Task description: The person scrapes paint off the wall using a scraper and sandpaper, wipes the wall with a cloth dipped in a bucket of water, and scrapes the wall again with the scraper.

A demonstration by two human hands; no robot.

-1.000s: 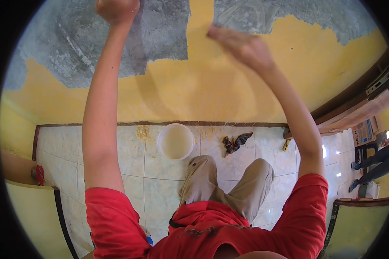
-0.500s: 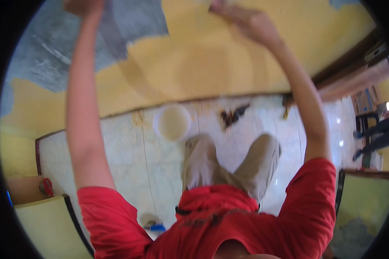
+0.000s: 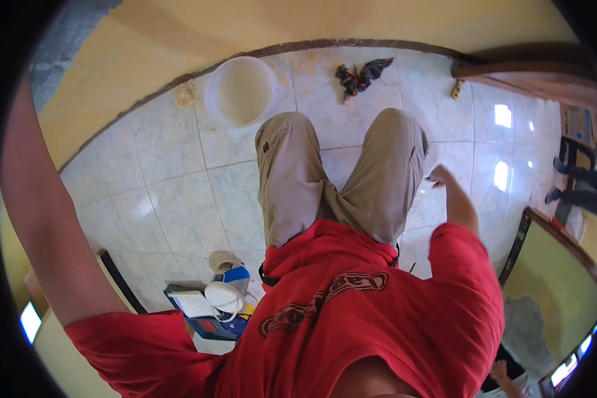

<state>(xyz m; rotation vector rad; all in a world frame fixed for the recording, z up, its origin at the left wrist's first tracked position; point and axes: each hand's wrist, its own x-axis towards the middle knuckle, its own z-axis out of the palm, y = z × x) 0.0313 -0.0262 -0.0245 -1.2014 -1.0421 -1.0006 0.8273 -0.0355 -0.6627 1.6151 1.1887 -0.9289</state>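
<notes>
My right hand [image 3: 439,175] is lowered beside my right knee, above the tiles. Its fingers are curled, with a small dark edge at them that I cannot make out. My left forearm [image 3: 36,166] reaches up along the left edge of the view, and the hand itself is out of frame. Ahead of my knees is a white bucket [image 3: 210,99] of pale, cream-coloured contents. To its right lies a crumpled black plastic bag [image 3: 359,78]. The wall [image 3: 179,40] beyond is yellow, with a grey patch [image 3: 69,46] at upper left.
Yellowish crumbs [image 3: 186,94] lie beside the bucket. A small yellow object [image 3: 457,89] is on the floor near brown wood [image 3: 524,78]. Behind my left side stand a white container [image 3: 224,296] and a dark blue case [image 3: 202,322]. Another person's legs [image 3: 580,189] show at right, and another person's hand [image 3: 501,371] at lower right.
My right hand has come down from the wall to beside my knee. My left hand has gone out of view. The camera has tilted down, showing more floor.
</notes>
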